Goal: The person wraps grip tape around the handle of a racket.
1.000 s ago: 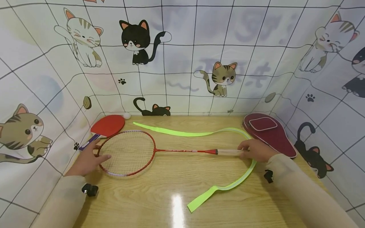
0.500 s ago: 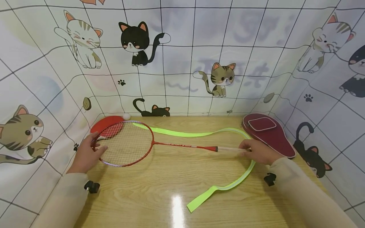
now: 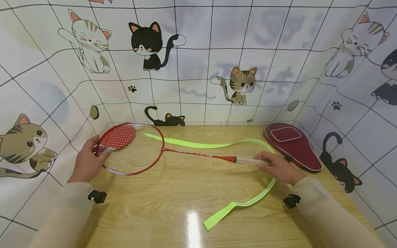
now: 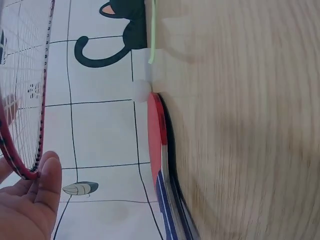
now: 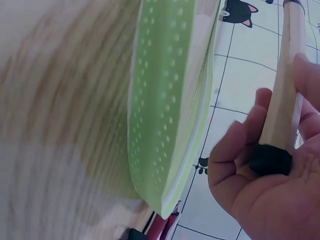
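A red badminton racket (image 3: 198, 153) hangs above the wooden table, its strung head at the left and its pale handle (image 5: 284, 95) at the right. My left hand (image 3: 88, 161) pinches the outer rim of the head between thumb and fingers. In the left wrist view, the racket rim (image 4: 44, 85) stands clearly apart from the tabletop. My right hand (image 3: 279, 167) holds the handle near its black butt end (image 5: 271, 160), fingers curled round it. Beneath the head lies a red table tennis bat (image 4: 156, 132), seen through the strings in the head view. A white ball (image 4: 142, 91) touches or nearly touches the bat.
A yellow-green strap (image 3: 198, 144) curves across the table (image 3: 155, 213), passing beneath the right hand. At the back right lies a dark red zipped bat case (image 3: 293, 146). A cat-printed sheet (image 3: 198, 62) walls the back and both sides.
Both hands have raised the badminton racket off the table. Its head has moved up and slightly left, now over the red bat. The strap and case stay put.
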Tool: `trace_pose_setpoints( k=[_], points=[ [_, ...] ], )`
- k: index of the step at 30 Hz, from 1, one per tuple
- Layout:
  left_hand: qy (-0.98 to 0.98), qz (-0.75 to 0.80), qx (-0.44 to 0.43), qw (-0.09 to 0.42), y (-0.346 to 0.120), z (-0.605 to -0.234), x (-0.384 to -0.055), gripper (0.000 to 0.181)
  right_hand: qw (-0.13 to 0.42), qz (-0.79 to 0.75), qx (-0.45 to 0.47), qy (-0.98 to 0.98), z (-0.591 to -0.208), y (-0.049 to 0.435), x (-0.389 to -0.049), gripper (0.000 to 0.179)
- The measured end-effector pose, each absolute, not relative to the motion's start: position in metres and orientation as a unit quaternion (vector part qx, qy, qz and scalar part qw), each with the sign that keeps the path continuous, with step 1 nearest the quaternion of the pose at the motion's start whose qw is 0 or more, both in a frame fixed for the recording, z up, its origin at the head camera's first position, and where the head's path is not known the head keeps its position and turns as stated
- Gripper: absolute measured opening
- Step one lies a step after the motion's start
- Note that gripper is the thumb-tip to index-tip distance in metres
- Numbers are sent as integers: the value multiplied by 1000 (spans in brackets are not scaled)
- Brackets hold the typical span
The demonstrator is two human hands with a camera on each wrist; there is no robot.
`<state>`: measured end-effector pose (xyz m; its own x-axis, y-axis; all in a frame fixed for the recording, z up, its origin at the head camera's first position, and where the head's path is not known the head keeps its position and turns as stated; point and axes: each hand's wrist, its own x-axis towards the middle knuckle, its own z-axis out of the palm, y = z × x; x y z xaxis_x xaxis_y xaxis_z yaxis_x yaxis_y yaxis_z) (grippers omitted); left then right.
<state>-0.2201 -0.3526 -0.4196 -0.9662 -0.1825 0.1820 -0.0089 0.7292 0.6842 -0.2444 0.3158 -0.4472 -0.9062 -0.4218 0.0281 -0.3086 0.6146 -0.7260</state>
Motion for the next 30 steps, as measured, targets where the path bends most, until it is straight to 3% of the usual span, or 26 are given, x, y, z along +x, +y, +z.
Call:
trace_pose_setpoints(
  k=[10, 16, 30],
  points=[
    [-828, -512, 168, 151, -335, -419, -215, 84, 54, -395, -198, 896, -452, 308, -238, 27],
    [-765, -592, 220, 125, -322, -425, -215, 88, 38, -410, -189, 891, -452, 298, -233, 27],
    [-610, -763, 175, 124, -280, -415, -230, 94, 37, -459, -152, 875, -459, 264, -225, 22]
  ],
)
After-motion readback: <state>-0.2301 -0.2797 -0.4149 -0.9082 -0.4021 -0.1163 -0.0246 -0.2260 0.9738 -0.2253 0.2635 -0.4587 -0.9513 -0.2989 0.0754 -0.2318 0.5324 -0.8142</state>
